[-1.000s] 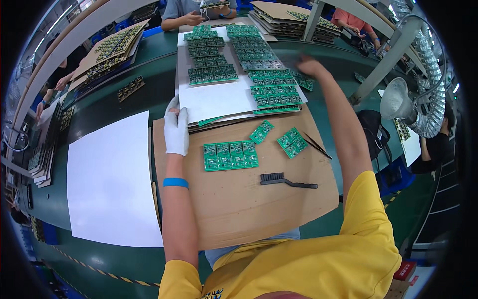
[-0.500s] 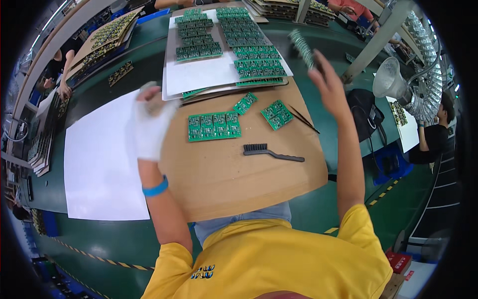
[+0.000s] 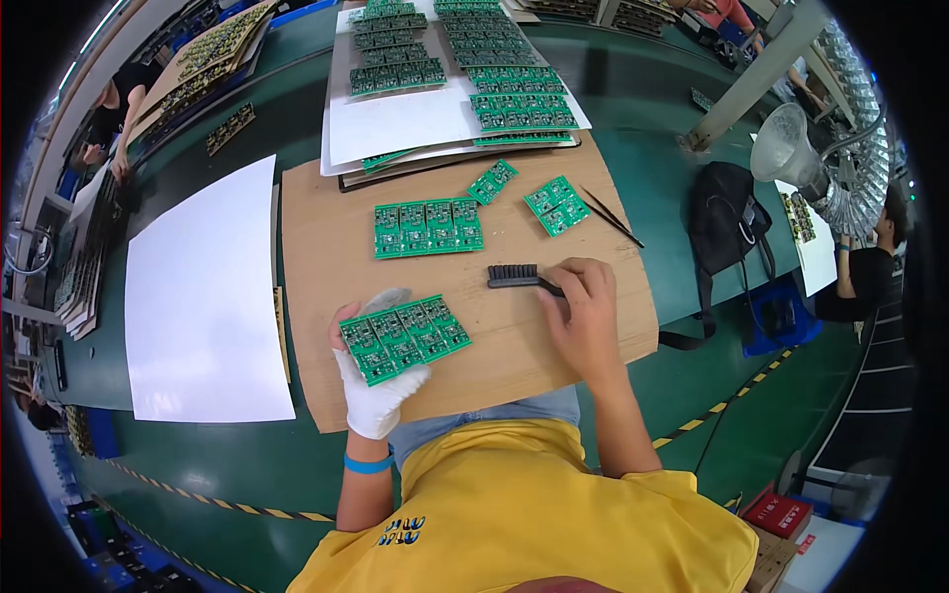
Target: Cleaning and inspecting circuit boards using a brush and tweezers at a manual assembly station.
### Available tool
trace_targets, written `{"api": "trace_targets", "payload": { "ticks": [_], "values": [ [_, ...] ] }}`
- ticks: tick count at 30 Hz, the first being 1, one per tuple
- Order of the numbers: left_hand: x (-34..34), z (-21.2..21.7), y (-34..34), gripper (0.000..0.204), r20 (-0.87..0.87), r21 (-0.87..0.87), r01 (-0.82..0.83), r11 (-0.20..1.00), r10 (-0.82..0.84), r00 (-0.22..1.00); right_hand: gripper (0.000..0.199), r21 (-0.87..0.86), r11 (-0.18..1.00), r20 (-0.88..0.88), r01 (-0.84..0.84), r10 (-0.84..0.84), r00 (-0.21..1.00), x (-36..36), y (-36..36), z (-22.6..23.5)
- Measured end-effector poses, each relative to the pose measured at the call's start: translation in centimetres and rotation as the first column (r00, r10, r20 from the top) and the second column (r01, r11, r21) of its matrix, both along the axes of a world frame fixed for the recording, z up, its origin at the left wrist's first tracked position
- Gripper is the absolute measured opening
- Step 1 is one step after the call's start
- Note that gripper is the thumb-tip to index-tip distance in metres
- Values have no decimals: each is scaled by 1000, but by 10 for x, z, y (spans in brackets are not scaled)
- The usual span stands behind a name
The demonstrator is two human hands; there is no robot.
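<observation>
Hands closed: gloved left (image 3: 379, 393) gripping green circuit-board panel (image 3: 404, 336), right (image 3: 585, 318) gripping black brush (image 3: 514, 277).

Green circuit boards (image 3: 404, 336) lie on a brown cardboard sheet (image 3: 474, 336) (beside a black brush (image 3: 514, 278) and white paper (image 3: 203, 296)).

A red box (image 3: 781, 514) sits at the lower right on the floor, rectangular, with pale print on its top face. Just beside it, nearer the corner, lies a brown cardboard carton (image 3: 769, 563) with a small red label (image 3: 806, 544) at its edge. The yellow shirt (image 3: 514, 514) carries a small dark printed logo (image 3: 403, 531) low on its left side. Yellow-and-black hazard tape (image 3: 227, 509) runs as striped lines across the green floor at the lower left and lower right. No screens show.
</observation>
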State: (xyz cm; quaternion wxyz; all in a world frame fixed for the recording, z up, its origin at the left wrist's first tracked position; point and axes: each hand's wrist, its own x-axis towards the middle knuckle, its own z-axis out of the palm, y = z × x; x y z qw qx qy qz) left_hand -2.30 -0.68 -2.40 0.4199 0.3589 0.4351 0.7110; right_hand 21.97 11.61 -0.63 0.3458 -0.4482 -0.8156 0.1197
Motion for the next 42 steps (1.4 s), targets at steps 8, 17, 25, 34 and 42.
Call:
{"api": "trace_targets", "payload": {
  "ticks": [8, 17, 25, 34, 42],
  "values": [
    [0, 1, 4, 106, 11, -68, 58, 996, -58, 998, 15, 77, 997, 17, 28, -29, 999, 1, 6, -13],
    [36, 2, 12, 98, 6, -39, 99, 994, -99, 995, 24, -147, 976, -231, -158, 121, 965, -28, -30, 24],
    [42, -12, 10, 91, -107, -57, 75, 996, -81, 991, 49, -230, 859, -180, -458, 424, 887, -48, -64, 45],
    [41, -16, 9, 91, -112, -56, 54, 997, -59, 992, 24, -206, 971, 1, -125, 128, 992, -27, -36, 31],
    [39, -16, 15, 89, -165, -59, 29, 998, -39, 986, 17, -275, 935, -16, -222, 226, 974, -25, -62, 31]
  ]
}}
